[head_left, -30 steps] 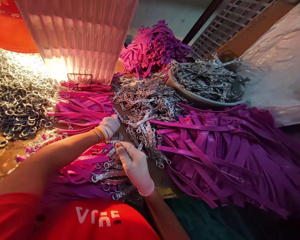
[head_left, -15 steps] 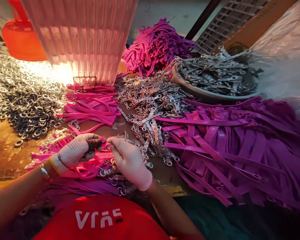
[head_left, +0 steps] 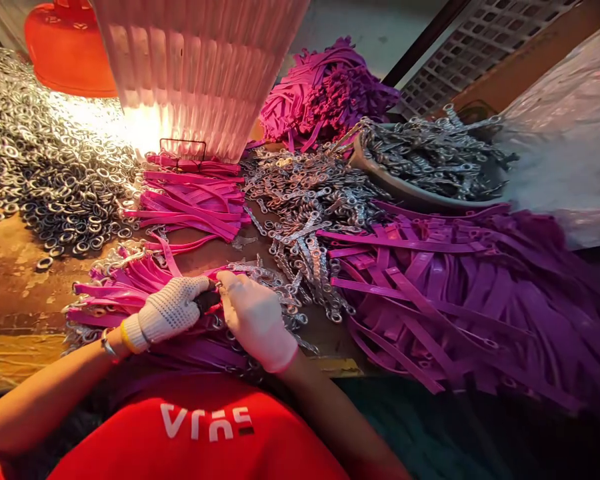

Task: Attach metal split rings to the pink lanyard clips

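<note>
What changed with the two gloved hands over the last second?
The left hand drew back from the pink straps farther up the table and came to meet the right hand, closing on a small dark piece between them. The right hand stayed over the near bundle of straps and metal rings. The piles around them lie as before.

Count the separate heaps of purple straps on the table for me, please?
2: a big heap of purple straps at the right, and a smaller heap at the back. More may be hidden.
</note>
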`<action>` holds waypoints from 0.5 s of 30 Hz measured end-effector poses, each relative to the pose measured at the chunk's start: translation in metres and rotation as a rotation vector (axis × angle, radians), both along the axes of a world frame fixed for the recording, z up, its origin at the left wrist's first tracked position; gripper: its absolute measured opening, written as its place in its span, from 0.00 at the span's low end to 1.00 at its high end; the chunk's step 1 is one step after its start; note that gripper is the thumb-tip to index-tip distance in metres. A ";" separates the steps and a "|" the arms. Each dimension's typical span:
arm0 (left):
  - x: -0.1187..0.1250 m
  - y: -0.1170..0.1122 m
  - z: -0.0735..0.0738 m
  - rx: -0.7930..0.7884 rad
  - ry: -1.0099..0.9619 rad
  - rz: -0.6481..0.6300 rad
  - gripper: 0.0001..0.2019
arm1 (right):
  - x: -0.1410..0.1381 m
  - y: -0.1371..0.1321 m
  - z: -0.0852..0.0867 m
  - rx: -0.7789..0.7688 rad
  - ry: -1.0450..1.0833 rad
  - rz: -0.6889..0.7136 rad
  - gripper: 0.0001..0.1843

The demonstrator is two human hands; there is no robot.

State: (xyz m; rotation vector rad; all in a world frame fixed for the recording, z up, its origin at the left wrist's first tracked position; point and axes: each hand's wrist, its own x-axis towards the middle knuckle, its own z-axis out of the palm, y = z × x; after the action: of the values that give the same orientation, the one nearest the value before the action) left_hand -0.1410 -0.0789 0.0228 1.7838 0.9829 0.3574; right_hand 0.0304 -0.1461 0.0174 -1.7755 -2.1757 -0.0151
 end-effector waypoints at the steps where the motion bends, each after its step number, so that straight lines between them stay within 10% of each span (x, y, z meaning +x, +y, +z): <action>1: -0.001 -0.001 -0.001 0.011 -0.012 0.019 0.06 | -0.001 0.000 0.001 -0.010 0.036 0.001 0.14; 7: -0.007 -0.007 0.000 0.059 -0.065 0.069 0.09 | 0.002 0.002 0.010 -0.180 0.010 0.065 0.25; 15: -0.005 -0.010 -0.012 0.073 -0.009 -0.009 0.11 | 0.003 0.005 0.006 -0.265 -0.152 0.205 0.10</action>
State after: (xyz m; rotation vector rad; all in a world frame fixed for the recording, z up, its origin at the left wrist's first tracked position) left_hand -0.1456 -0.0888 0.0113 1.8505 0.9655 0.3997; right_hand 0.0332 -0.1411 0.0239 -1.7220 -2.5629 0.2018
